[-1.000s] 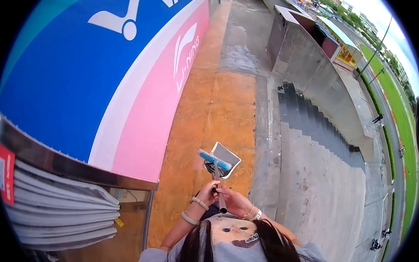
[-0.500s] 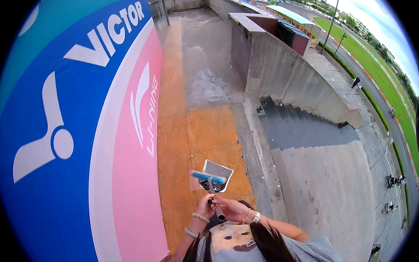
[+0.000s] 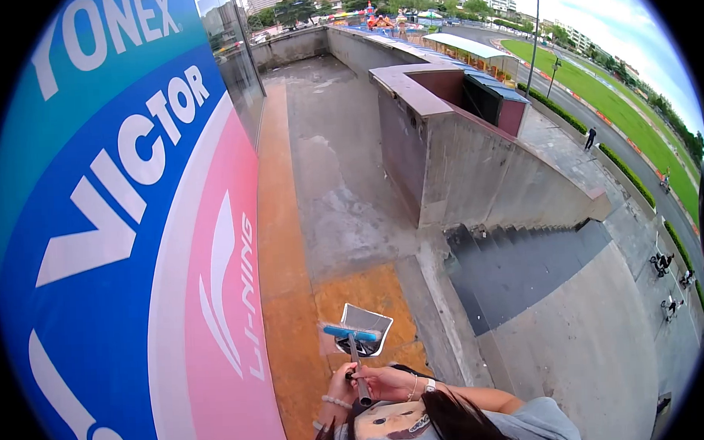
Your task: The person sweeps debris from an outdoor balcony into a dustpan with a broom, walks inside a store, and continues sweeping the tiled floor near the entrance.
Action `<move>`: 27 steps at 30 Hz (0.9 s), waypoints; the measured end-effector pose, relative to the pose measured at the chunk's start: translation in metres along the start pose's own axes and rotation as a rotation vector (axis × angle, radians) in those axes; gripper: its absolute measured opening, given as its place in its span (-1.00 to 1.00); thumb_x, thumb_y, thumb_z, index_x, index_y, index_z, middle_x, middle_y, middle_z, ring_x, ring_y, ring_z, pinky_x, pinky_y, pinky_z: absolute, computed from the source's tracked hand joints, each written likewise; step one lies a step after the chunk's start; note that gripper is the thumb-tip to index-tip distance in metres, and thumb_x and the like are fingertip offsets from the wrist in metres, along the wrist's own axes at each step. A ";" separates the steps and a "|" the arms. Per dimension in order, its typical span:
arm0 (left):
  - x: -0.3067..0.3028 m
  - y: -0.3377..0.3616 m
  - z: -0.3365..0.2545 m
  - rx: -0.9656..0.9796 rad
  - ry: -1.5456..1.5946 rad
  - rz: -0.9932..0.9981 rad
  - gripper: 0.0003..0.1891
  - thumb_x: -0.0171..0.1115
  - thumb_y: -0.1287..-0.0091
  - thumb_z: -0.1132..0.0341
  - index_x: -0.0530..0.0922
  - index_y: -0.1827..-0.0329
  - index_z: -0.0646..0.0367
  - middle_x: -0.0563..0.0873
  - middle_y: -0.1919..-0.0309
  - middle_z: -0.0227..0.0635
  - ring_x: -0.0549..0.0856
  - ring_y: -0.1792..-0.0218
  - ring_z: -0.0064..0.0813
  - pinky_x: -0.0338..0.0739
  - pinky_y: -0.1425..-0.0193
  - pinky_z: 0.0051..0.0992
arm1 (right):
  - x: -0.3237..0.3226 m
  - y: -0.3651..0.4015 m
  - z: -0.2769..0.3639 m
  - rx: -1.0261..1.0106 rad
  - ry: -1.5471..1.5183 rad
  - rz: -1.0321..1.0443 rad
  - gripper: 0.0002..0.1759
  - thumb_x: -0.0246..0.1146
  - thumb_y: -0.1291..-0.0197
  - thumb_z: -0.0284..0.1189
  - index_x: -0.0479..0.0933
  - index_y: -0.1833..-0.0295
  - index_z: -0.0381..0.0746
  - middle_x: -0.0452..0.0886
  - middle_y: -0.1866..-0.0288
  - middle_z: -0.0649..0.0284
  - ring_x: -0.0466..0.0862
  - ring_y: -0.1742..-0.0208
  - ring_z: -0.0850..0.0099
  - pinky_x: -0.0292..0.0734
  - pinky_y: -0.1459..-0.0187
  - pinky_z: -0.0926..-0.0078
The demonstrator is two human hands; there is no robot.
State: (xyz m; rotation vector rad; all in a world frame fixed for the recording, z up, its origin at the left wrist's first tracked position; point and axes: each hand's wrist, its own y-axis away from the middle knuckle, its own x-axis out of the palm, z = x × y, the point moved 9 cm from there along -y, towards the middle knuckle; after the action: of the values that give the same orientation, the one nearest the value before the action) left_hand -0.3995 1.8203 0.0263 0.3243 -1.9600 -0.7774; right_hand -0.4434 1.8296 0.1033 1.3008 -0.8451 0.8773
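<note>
A broom (image 3: 351, 333) with a blue head and pale bristles lies across the front of a dustpan (image 3: 377, 321), which has a grey inside and a white rim. The broom's grey handle rises towards me, and my right hand (image 3: 382, 383) is wrapped round it near its top end. Right beside it, my left hand (image 3: 340, 385) is closed on a dark-ended handle that appears to belong to the dustpan. Most of that handle is hidden by the broom and the fingers. Both hands are close together in front of my body.
A tall printed banner wall (image 3: 214, 263) stands close on my left. Orange floor (image 3: 293, 315) runs ahead beside grey concrete. On the right, a concrete wall (image 3: 497, 168) borders descending steps (image 3: 516, 253). Beyond are parked bikes (image 3: 664, 263), a road, grass and a distant person (image 3: 590, 138).
My view has tilted up, so the banner, walls and steps appear lower. Both hands, the broom and the dustpan sit lower in view, their grip much the same.
</note>
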 end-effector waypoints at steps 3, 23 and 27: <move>0.007 -0.056 -0.049 -0.031 -0.028 -0.040 -0.79 -0.03 -0.13 0.25 0.42 0.60 0.16 0.42 0.83 -0.48 0.31 0.90 -0.66 0.21 0.82 -0.71 | 0.008 -0.034 0.067 0.029 0.053 -0.005 -0.86 0.08 -0.10 -0.40 0.38 0.24 -0.21 0.51 0.36 0.32 0.51 0.33 0.59 0.41 0.31 0.66; 0.145 -0.370 -0.436 0.027 -0.040 -0.009 -0.72 -0.01 -0.14 0.28 0.35 0.75 0.06 0.41 0.85 -0.46 0.33 0.89 -0.65 0.29 0.76 -0.70 | 0.080 -0.272 0.513 -0.044 -0.007 -0.083 -0.84 0.08 -0.09 -0.38 0.43 0.28 -0.24 0.52 0.37 0.32 0.52 0.34 0.53 0.41 0.29 0.61; 0.166 -0.438 -0.499 0.008 -0.096 -0.090 -0.76 0.01 -0.14 0.25 0.41 0.66 0.12 0.42 0.85 -0.45 0.33 0.89 -0.63 0.28 0.77 -0.70 | 0.080 -0.316 0.602 -0.027 -0.056 -0.056 -0.84 0.06 -0.10 -0.42 0.40 0.24 -0.28 0.52 0.35 0.27 0.52 0.31 0.50 0.43 0.25 0.60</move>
State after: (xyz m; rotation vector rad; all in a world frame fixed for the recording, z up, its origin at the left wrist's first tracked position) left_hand -0.0931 1.2087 0.0249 0.3891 -2.0499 -0.8567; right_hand -0.1416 1.2153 0.0888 1.3246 -0.8577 0.7861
